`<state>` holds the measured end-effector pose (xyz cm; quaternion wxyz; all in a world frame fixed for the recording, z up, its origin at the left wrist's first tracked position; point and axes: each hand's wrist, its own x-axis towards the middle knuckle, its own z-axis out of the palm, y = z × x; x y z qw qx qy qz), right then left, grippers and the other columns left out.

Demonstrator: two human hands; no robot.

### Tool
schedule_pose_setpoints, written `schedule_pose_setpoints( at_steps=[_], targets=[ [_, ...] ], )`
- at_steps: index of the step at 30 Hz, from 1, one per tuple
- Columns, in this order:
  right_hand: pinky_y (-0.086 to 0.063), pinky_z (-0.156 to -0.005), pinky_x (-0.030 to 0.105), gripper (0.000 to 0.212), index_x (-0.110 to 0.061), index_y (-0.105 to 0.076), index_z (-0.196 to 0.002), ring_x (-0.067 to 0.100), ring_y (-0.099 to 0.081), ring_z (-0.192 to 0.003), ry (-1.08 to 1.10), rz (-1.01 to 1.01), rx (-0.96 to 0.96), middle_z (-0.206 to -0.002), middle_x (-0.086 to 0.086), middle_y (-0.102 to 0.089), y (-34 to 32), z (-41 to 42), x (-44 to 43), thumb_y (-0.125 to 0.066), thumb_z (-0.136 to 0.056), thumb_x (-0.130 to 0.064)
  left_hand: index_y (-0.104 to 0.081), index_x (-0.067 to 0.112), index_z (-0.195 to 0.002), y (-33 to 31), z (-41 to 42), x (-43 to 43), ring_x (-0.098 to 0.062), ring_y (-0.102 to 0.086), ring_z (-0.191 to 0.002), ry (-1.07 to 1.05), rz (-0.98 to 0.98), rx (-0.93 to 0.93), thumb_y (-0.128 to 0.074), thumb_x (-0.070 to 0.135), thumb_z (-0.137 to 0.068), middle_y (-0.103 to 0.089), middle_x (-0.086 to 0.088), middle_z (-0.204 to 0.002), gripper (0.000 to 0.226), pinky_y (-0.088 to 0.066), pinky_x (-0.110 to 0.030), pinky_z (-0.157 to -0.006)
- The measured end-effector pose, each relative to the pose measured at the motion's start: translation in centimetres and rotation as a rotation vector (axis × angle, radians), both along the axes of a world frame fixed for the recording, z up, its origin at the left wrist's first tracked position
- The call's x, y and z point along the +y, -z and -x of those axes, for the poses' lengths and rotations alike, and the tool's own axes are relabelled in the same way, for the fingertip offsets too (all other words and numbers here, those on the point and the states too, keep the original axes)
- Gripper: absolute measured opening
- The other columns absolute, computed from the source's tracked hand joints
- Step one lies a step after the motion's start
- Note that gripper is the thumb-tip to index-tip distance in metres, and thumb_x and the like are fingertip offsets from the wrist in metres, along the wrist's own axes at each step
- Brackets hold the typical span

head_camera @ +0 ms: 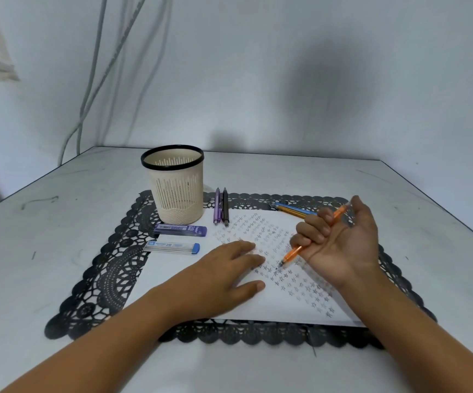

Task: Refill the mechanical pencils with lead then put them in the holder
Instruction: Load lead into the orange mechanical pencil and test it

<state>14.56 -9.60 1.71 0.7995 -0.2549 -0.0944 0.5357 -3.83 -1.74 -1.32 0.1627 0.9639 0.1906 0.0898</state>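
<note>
My right hand (340, 242) is shut on an orange mechanical pencil (292, 254), palm up, with the tip pointing down-left just above the paper and the thumb near the cap end. My left hand (229, 270) lies flat on the white sheet (178, 273), fingers apart and holding nothing. A purple pencil (217, 207) and a black pencil (225, 207) lie side by side right of the cream holder (176, 188). A blue and a yellow pencil (292, 209) lie at the back right. Two lead cases, one purple (181, 230) and one clear with a blue cap (173, 247), lie in front of the holder.
A black lace placemat (110, 273) lies under the sheet, which is covered with small pencil marks. The grey table (59, 211) ends at a wall behind; cables (93, 80) hang down the wall at the left.
</note>
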Motion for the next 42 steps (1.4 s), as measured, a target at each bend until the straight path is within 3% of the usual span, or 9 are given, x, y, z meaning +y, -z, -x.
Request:
schedule_pose_setpoints(
  at_steps=[8,17,25,29,35,39,42],
  targets=[
    [-0.030,-0.043,0.022,0.046,-0.015,-0.037,-0.048,0.012,-0.025,-0.039,0.007,-0.024,-0.009,-0.048,-0.002,-0.025,0.0,-0.1,0.0,-0.039,-0.077,-0.051,-0.034,0.035,-0.137,0.0,0.0,0.0,0.000,-0.019,-0.134,0.003,0.017,0.000,-0.040,0.050,-0.091,-0.020,0.012,-0.149,0.049,-0.014,-0.010,-0.102],
    [-0.030,-0.044,0.020,0.048,-0.015,-0.037,-0.050,0.012,-0.025,-0.039,0.014,-0.034,-0.001,-0.048,-0.002,-0.025,0.1,-0.1,0.0,-0.039,-0.078,-0.053,-0.036,0.035,-0.136,0.0,0.0,0.1,0.000,-0.021,-0.132,0.004,0.015,-0.013,-0.041,0.049,-0.091,-0.023,0.012,-0.147,0.047,-0.013,-0.007,-0.099],
    [-0.030,-0.043,0.021,0.052,-0.014,-0.037,-0.049,0.012,-0.026,-0.039,0.020,-0.039,0.009,-0.048,-0.002,-0.026,0.1,-0.2,0.0,-0.034,-0.084,-0.054,-0.043,0.033,-0.131,0.1,-0.1,0.1,0.002,-0.027,-0.128,0.013,-0.005,-0.062,-0.043,0.047,-0.091,-0.032,0.011,-0.142,0.043,-0.020,-0.008,-0.099],
    [-0.030,-0.042,0.021,0.055,-0.014,-0.038,-0.050,0.011,-0.025,-0.040,0.025,-0.038,-0.010,-0.048,-0.002,-0.026,0.1,0.0,0.0,-0.034,-0.085,-0.057,-0.051,0.031,-0.124,0.0,-0.2,0.0,0.006,-0.034,-0.119,0.024,0.026,-0.117,-0.044,0.048,-0.090,-0.041,0.014,-0.132,0.038,-0.023,-0.002,-0.095],
    [-0.030,-0.044,0.021,0.058,-0.014,-0.038,-0.051,0.011,-0.026,-0.040,-0.010,-0.051,-0.038,-0.048,-0.002,-0.027,0.0,1.2,0.2,-0.034,-0.084,-0.062,-0.061,0.021,-0.096,-0.1,-1.0,-0.5,-0.002,-0.051,-0.094,0.014,0.137,-0.286,-0.050,0.034,-0.091,-0.057,0.010,-0.102,0.017,-0.043,-0.026,-0.086],
    [-0.034,-0.048,0.022,0.056,-0.014,-0.041,-0.055,0.011,-0.029,-0.043,-0.005,-0.047,-0.054,-0.051,-0.002,-0.030,0.0,1.7,0.3,-0.039,-0.083,-0.062,-0.062,0.018,-0.090,-0.2,-1.1,-0.4,-0.005,-0.053,-0.088,0.006,0.179,-0.349,-0.054,0.028,-0.089,-0.059,0.007,-0.093,0.013,-0.044,-0.028,-0.080],
    [-0.043,-0.059,0.028,0.041,-0.013,-0.049,-0.065,0.013,-0.044,-0.051,-0.038,0.010,-0.185,-0.056,0.001,-0.044,0.0,1.7,0.4,-0.046,-0.087,-0.049,-0.061,0.017,-0.088,-0.1,-1.0,-0.4,-0.004,-0.051,-0.084,-0.017,0.194,-0.374,-0.054,0.024,-0.090,-0.059,0.005,-0.090,0.009,-0.043,-0.026,-0.078]
  ],
)
